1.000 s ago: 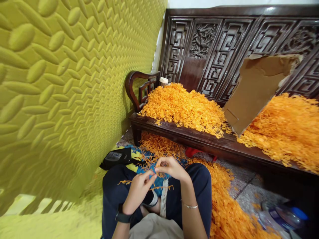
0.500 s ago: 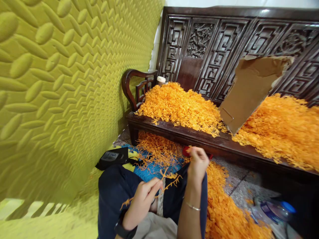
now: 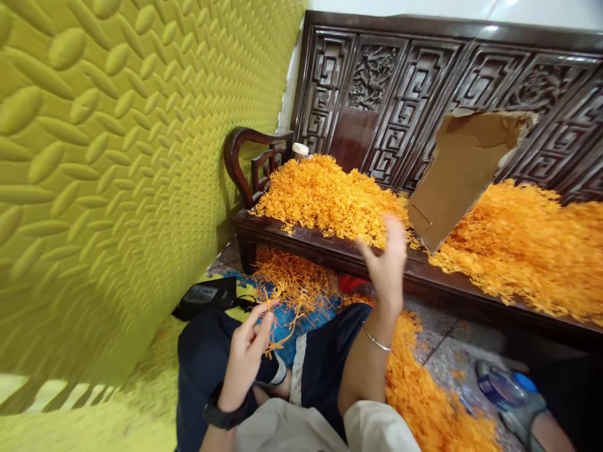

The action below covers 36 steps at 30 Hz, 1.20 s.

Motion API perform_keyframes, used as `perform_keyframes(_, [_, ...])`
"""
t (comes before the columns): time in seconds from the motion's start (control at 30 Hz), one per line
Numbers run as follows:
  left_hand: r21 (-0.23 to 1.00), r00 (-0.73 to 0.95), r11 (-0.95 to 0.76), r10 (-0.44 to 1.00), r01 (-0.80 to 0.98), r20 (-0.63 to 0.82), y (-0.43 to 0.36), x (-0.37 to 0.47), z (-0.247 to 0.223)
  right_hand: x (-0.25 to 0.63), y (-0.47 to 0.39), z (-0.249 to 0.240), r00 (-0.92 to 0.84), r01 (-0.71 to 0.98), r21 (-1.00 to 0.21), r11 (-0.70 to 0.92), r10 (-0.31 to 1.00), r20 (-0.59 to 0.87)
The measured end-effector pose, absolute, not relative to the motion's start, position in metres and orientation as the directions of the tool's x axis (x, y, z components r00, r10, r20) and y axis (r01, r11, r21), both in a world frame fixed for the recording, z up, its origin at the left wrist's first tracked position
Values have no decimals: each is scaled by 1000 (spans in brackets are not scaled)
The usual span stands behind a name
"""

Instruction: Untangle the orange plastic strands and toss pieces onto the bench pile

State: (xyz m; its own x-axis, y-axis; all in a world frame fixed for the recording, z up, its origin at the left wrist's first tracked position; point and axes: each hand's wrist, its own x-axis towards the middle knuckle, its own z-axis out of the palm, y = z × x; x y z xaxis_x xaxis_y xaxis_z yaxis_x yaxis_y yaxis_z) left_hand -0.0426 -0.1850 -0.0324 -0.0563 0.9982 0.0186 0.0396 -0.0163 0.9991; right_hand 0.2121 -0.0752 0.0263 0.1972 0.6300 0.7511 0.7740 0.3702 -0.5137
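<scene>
My left hand [image 3: 249,336], with a dark watch on its wrist, pinches thin orange branched plastic stems [image 3: 277,344] above my lap. Raised in front of the bench, my right hand [image 3: 389,267] has its fingers spread and slightly blurred; nothing shows in it. Behind that hand lies a heap of small orange plastic pieces [image 3: 325,198] on the dark wooden bench [image 3: 301,242]. More bare orange stems [image 3: 294,279] are piled on a blue sheet [image 3: 325,314] on the floor, beyond my knees.
A cardboard piece [image 3: 459,172] stands between the first heap and a second orange heap [image 3: 527,245]. Loose orange pieces [image 3: 428,383] cover the floor at my right, near a blue-capped bottle [image 3: 502,389] and another person's foot. A yellow textured mat [image 3: 141,157] rises on the left.
My right hand has moved up and forward from my lap towards the heap, and its pinch has opened. My left hand has shifted left and up, still holding stems.
</scene>
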Motion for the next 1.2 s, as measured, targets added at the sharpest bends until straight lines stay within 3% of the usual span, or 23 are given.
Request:
perform_keyframes(0.07, [999, -35, -9, 999, 31, 10, -186, -41, -33, 197, -81, 20, 182, 678, -616, 400, 721, 669])
perform_keyframes(0.13, [1000, -13, -1, 1000, 27, 1, -184, -40, -36, 175, -94, 8, 119, 451, -783, 428, 841, 528])
perform_keyframes(0.2, [1000, 4, 11, 1000, 17, -11, -181, -39, -41, 153, -109, -7, -60, 168, -904, 393, 920, 388])
perform_keyframes(0.27, [1000, 14, 17, 1000, 1, -17, -178, -37, -45, 135, -122, -20, -237, 6, -944, 329, 918, 318])
perform_keyframes(0.33, [1000, 21, 19, 1000, -10, -19, -176, -35, -49, 122, -129, -29, -270, -45, -956, 290, 918, 291])
perform_keyframes(0.5, [1000, 31, 24, 999, -8, -24, -177, -31, -56, 110, -131, -33, -122, -71, -955, 287, 948, 294])
perform_keyframes(0.67, [1000, 68, 20, 997, 11, -21, -178, -29, -59, 110, -133, -33, -145, -79, -962, 262, 952, 271])
perform_keyframes(0.83, [992, 130, -35, 991, 117, 20, -177, -32, -51, 105, -135, -44, 89, -172, -943, 286, 958, 274])
perform_keyframes(1.0, [981, 140, -105, 987, 163, 82, -180, -23, -43, 88, -135, -47, 451, -229, -890, 395, 853, 263])
perform_keyframes(1.1, [978, 161, -110, 984, 177, 81, -186, -24, -46, 108, -131, -34, 674, -150, -857, 493, 685, 277])
perform_keyframes(1.2, [984, 134, -57, 990, 168, 35, -190, -35, -53, 159, -129, -13, 838, 79, -849, 522, 426, 340])
